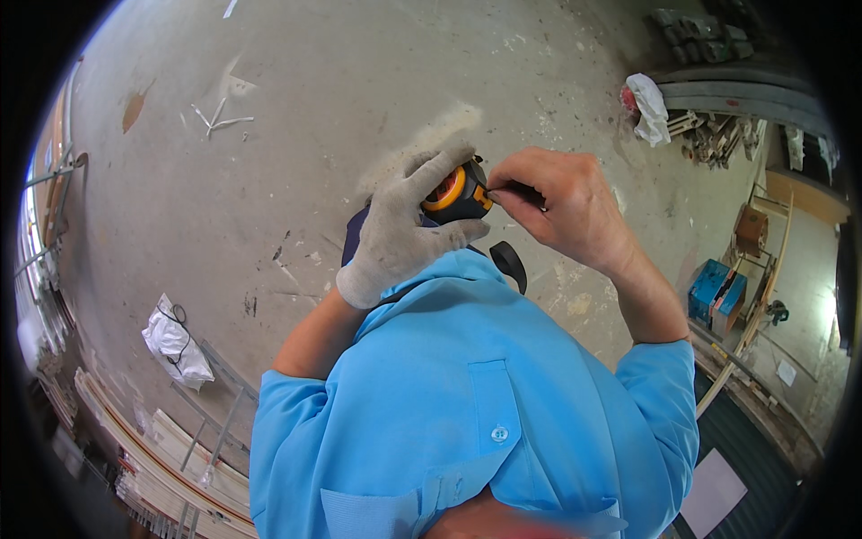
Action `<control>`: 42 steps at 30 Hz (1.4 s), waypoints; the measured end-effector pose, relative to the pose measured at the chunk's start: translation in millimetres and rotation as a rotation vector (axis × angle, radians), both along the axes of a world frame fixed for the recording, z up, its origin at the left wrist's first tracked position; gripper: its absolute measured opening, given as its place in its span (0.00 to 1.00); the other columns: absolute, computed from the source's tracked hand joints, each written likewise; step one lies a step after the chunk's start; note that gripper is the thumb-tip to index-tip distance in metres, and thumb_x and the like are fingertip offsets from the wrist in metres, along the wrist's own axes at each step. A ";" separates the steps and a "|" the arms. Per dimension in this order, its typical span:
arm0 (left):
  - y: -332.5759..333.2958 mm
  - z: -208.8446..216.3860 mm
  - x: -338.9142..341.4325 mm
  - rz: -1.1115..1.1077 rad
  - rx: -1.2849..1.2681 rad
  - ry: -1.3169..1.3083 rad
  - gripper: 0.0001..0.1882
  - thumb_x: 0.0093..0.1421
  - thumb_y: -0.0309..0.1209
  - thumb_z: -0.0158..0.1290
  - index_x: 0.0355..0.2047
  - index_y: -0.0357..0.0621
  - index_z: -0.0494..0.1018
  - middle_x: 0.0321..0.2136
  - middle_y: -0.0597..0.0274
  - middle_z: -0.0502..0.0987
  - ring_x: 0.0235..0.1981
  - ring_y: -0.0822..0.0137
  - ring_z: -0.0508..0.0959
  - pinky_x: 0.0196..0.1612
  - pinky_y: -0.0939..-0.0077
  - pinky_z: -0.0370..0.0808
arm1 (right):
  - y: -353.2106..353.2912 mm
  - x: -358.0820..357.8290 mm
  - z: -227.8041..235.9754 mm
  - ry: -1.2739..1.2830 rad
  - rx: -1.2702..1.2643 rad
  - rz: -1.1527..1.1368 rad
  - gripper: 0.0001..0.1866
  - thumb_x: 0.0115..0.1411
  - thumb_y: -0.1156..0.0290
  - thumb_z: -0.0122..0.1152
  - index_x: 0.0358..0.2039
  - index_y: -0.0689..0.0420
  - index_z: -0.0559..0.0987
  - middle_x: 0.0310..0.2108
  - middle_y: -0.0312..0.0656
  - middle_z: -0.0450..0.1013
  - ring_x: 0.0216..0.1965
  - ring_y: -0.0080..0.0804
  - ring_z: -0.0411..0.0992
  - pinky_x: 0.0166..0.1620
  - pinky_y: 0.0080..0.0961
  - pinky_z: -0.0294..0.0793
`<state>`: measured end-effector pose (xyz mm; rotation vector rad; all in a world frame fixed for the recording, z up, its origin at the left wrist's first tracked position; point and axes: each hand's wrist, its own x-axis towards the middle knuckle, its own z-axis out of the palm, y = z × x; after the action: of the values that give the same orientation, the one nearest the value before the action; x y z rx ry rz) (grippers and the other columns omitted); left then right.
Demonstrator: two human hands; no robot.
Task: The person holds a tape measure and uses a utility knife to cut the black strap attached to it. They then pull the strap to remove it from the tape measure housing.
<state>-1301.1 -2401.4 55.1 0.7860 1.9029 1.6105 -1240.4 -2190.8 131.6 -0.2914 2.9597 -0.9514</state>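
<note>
A round black and yellow-orange tape measure (pixel 459 194) is held in front of my chest. My left hand (pixel 406 212), in a grey work glove, wraps round its left side, with fingers over the top and thumb along the near edge. Bare and closed, my right hand (pixel 563 199) pinches with thumb and forefinger at the tape measure's right side, beside a small orange part. Exactly which bit the fingertips grip is too small to tell. Just below hangs a black strap loop (pixel 509 266), close to my blue shirt (pixel 503 359).
Around me is a grey, stained concrete floor (pixel 314 99). At left are a white plastic bag (pixel 180 343), a metal frame (pixel 220 415) and stacked long strips (pixel 171 449). A blue box (pixel 716 292) and a brown box (pixel 752 230) stand right, near scrap wood (pixel 721 141).
</note>
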 end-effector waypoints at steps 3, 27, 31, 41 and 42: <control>-0.3 1.9 -1.1 0.003 -0.011 0.002 0.42 0.49 0.32 0.74 0.64 0.45 0.71 0.55 0.45 0.74 0.56 0.49 0.78 0.62 0.58 0.76 | 0.7 -1.0 -2.2 0.011 -0.035 0.010 0.08 0.55 0.80 0.70 0.36 0.58 0.82 0.31 0.43 0.80 0.29 0.38 0.80 0.32 0.30 0.78; 0.5 -2.0 0.2 0.024 0.018 -0.192 0.41 0.50 0.37 0.74 0.63 0.36 0.72 0.54 0.49 0.77 0.58 0.58 0.77 0.63 0.64 0.72 | 2.0 1.0 -8.8 -0.028 -0.049 0.058 0.11 0.56 0.82 0.68 0.39 0.57 0.82 0.33 0.44 0.80 0.31 0.43 0.80 0.33 0.32 0.78; 0.4 -0.4 3.1 0.022 0.001 -0.190 0.42 0.50 0.34 0.75 0.64 0.35 0.71 0.54 0.50 0.77 0.57 0.60 0.77 0.62 0.66 0.73 | 3.6 -1.9 -6.4 -0.092 -0.100 -0.002 0.06 0.57 0.76 0.67 0.37 0.56 0.83 0.32 0.43 0.81 0.33 0.43 0.80 0.36 0.33 0.78; 1.8 -0.4 6.4 0.026 0.048 -0.259 0.41 0.51 0.33 0.74 0.64 0.34 0.70 0.54 0.51 0.77 0.57 0.62 0.78 0.61 0.67 0.75 | 4.5 -4.2 -3.6 -0.216 -0.163 -0.063 0.05 0.58 0.73 0.66 0.35 0.57 0.83 0.29 0.45 0.80 0.31 0.44 0.79 0.37 0.34 0.78; 2.1 -0.9 7.5 0.026 0.055 -0.270 0.41 0.51 0.33 0.74 0.64 0.34 0.70 0.54 0.51 0.77 0.57 0.62 0.77 0.62 0.67 0.75 | 4.5 -3.5 -4.4 -0.196 -0.159 -0.045 0.05 0.58 0.73 0.66 0.35 0.58 0.83 0.29 0.45 0.80 0.31 0.44 0.79 0.37 0.35 0.78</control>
<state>-1293.6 -2399.3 54.2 0.5352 1.6900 1.6968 -1243.9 -2186.3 127.2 -0.1256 2.7304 -1.1509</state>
